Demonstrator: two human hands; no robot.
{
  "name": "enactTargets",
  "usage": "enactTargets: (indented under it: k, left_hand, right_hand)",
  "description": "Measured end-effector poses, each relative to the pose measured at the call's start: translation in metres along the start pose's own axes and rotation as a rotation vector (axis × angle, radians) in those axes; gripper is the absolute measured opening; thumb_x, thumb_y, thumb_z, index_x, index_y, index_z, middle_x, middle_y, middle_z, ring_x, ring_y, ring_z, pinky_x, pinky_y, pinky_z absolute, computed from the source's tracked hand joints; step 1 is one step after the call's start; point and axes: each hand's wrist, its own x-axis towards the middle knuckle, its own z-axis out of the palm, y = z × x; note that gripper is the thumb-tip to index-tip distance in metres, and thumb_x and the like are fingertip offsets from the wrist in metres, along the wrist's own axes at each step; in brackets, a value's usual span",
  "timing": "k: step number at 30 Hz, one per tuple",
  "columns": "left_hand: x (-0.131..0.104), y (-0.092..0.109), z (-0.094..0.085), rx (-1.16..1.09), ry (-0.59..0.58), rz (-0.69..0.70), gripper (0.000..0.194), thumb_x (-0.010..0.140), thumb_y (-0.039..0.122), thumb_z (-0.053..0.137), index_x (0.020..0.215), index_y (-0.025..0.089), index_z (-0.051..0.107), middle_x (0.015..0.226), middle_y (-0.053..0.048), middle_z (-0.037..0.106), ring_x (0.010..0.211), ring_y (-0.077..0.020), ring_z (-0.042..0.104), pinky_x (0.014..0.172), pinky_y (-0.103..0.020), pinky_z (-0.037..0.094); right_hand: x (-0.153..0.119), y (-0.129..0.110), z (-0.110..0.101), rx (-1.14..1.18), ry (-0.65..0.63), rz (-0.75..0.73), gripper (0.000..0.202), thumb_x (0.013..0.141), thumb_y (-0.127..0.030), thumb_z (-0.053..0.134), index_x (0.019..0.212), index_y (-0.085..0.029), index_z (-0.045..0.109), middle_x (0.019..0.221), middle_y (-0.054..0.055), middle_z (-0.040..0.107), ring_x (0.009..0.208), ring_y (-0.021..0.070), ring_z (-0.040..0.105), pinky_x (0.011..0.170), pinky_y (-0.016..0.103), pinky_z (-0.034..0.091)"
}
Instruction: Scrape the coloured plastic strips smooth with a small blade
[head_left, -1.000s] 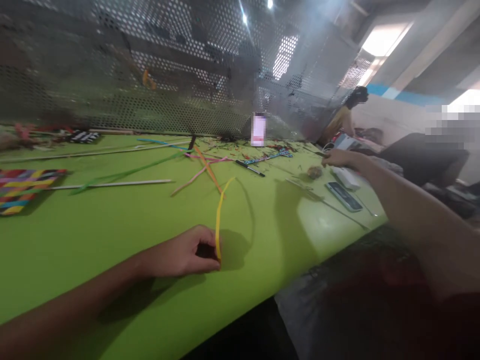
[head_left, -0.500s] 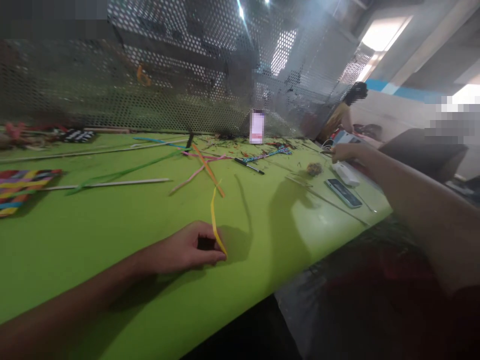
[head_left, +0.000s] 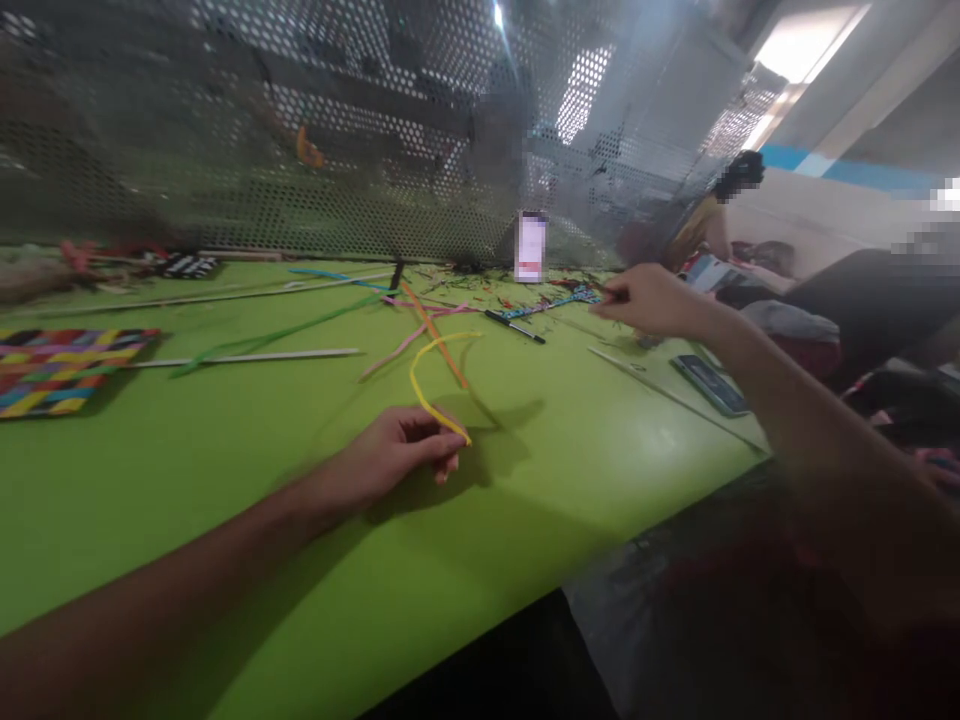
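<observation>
My left hand (head_left: 416,445) is closed in a pinch on one end of a yellow strip (head_left: 415,375), just above the green table (head_left: 525,540). The strip curves up and away, its free end over an orange strip (head_left: 436,335). My right hand (head_left: 649,300) is raised over the far right of the table, its fingers pinched together. Something thin and dark may be at its fingertips, too small to name. Near those fingertips lies a blue-and-pink patterned, thin piece (head_left: 559,303). A black-and-white pen (head_left: 516,327) rests between the two hands.
A multicoloured woven piece (head_left: 67,370) lies at left, with a green strip (head_left: 285,332) and thin sticks nearby. Against the perforated metal panel (head_left: 337,200) stands a lit phone (head_left: 531,245). Another phone (head_left: 710,384) lies at right. A person (head_left: 709,225) sits beyond the table.
My right hand has moved left, from beside the white box toward the patterned piece. My left hand, still pinching the yellow strip, has moved up and slightly right; the strip now bends more. The view has shifted.
</observation>
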Motion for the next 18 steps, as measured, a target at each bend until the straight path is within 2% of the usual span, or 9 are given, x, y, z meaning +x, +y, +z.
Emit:
enactTargets:
  k: [1,3,5,8,12,15,18]
  left_hand:
    - [0.001,-0.001,-0.001,-0.015,0.042,0.013,0.027,0.087,0.041,0.071,0.081,0.015,0.071,0.068,0.000,0.067,0.061,-0.0118,0.056,0.065,-0.026,0.044]
    - [0.001,-0.001,-0.001,-0.009,0.088,0.028,0.029,0.089,0.041,0.070,0.078,0.015,0.070,0.066,0.000,0.065,0.061,-0.0115,0.054,0.065,-0.025,0.043]
    - [0.000,0.002,-0.001,0.007,0.098,0.024,0.031,0.091,0.041,0.069,0.075,0.015,0.069,0.065,0.001,0.064,0.061,-0.0108,0.052,0.064,-0.024,0.040]
    - [-0.002,0.005,0.000,0.004,0.101,0.022,0.031,0.093,0.040,0.068,0.074,0.015,0.070,0.066,0.001,0.065,0.061,-0.0097,0.051,0.061,-0.023,0.037]
    - [0.000,0.002,0.000,-0.037,0.144,0.036,0.026,0.092,0.039,0.069,0.080,0.017,0.076,0.062,0.002,0.064,0.058,-0.0096,0.048,0.060,-0.024,0.036]
    - [0.001,-0.002,-0.001,-0.060,0.135,0.057,0.025,0.092,0.035,0.070,0.075,0.017,0.075,0.062,0.002,0.065,0.060,-0.0099,0.051,0.062,-0.024,0.037]
    - [0.000,-0.002,-0.001,-0.044,0.095,0.096,0.032,0.092,0.032,0.069,0.064,0.017,0.071,0.070,0.000,0.069,0.067,-0.0105,0.056,0.068,-0.024,0.040]
  right_hand:
    - [-0.006,-0.021,0.010,0.020,-0.054,-0.051,0.049,0.082,-0.020,0.074,0.051,-0.017,0.035,0.048,-0.008,0.029,0.050,0.0040,0.028,0.055,0.025,0.020]
    - [-0.017,-0.063,0.035,0.090,-0.117,-0.254,0.044,0.087,-0.020,0.063,0.054,-0.018,0.033,0.050,-0.007,0.029,0.052,0.0056,0.027,0.057,0.025,0.022]
    - [-0.026,-0.099,0.062,0.165,-0.139,-0.416,0.029,0.082,-0.014,0.059,0.058,-0.016,0.043,0.055,-0.005,0.039,0.056,0.0069,0.034,0.059,0.024,0.024]
    - [-0.033,-0.131,0.096,0.289,-0.199,-0.478,0.016,0.081,-0.009,0.054,0.067,-0.016,0.058,0.061,-0.003,0.054,0.057,0.0076,0.041,0.059,0.023,0.026]
    - [-0.038,-0.140,0.121,0.314,-0.185,-0.420,0.014,0.087,-0.013,0.053,0.080,-0.015,0.065,0.072,0.001,0.064,0.061,0.0088,0.048,0.060,0.022,0.027]
    - [-0.044,-0.138,0.130,0.283,-0.097,-0.421,0.010,0.085,-0.013,0.057,0.076,-0.016,0.060,0.068,0.000,0.061,0.061,0.0095,0.045,0.060,0.023,0.025]
    - [-0.050,-0.138,0.136,0.254,-0.030,-0.451,0.012,0.086,-0.014,0.057,0.074,-0.017,0.055,0.066,0.000,0.057,0.062,0.0108,0.042,0.061,0.024,0.024]
